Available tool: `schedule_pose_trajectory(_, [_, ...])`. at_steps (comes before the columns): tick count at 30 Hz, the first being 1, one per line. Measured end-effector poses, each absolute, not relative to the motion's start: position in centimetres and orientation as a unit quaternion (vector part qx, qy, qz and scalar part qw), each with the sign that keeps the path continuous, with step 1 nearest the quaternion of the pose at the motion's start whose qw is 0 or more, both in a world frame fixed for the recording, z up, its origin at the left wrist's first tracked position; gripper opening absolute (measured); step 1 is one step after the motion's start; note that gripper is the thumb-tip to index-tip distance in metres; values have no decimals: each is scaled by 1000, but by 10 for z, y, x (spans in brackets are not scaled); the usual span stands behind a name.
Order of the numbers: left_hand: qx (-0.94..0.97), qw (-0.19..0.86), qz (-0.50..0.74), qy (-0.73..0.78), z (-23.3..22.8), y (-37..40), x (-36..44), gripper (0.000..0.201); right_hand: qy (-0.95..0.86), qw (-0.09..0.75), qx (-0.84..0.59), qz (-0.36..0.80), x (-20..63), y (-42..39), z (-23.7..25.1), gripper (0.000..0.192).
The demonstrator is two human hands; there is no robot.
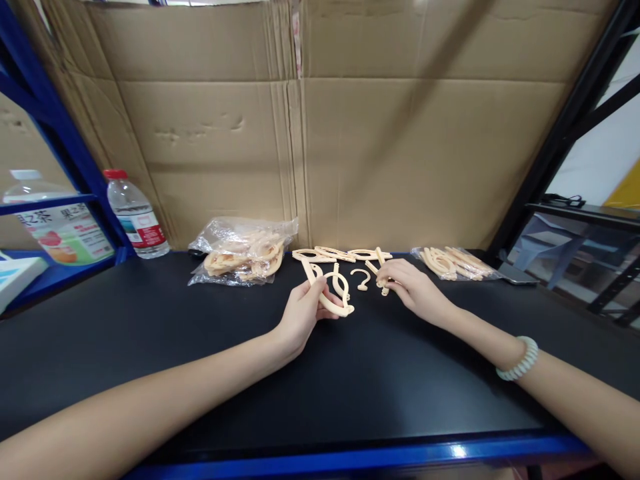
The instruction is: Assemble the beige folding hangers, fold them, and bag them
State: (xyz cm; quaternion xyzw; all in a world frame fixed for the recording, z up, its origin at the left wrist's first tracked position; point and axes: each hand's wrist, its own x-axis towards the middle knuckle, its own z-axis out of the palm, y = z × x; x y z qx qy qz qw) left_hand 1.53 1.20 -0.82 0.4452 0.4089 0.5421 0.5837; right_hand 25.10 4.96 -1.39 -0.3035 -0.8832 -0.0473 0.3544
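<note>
My left hand (pixel 306 310) is closed around a beige plastic hanger arm (pixel 327 303), a curved piece with an open loop that sticks out past the fingers to the right. My right hand (pixel 410 287) is bent over small beige hanger parts (pixel 379 257) on the table, fingertips pinched together at them. Which part the fingers grip is partly hidden. Between the two hands lies a loose beige hanger hook (pixel 362 280), curved like a question mark. Just behind, a row of flat beige hanger arms (pixel 330 254) lies along the back of the table.
A clear bag of beige parts (pixel 245 253) lies at the back left, and a flatter bag (pixel 453 263) at the back right with a phone-like slab (pixel 517 273) beside it. A red-capped water bottle (pixel 136 217) stands left. Cardboard (pixel 400 160) walls the back of the black table (pixel 350 393).
</note>
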Motion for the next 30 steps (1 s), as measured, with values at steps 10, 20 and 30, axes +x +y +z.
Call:
schedule_pose_trajectory(10, [461, 586, 532, 401, -10, 12, 15, 30, -904, 273, -329, 7, 250, 55, -25, 24])
schedule_pose_trajectory(20, [498, 594, 496, 391, -11, 14, 15, 32, -894, 241, -376, -25, 251, 52, -23, 22])
schedule_pose_trajectory(30, [508, 593, 486, 394, -12, 16, 15, 31, -887, 258, -380, -39, 253, 54, -25, 17])
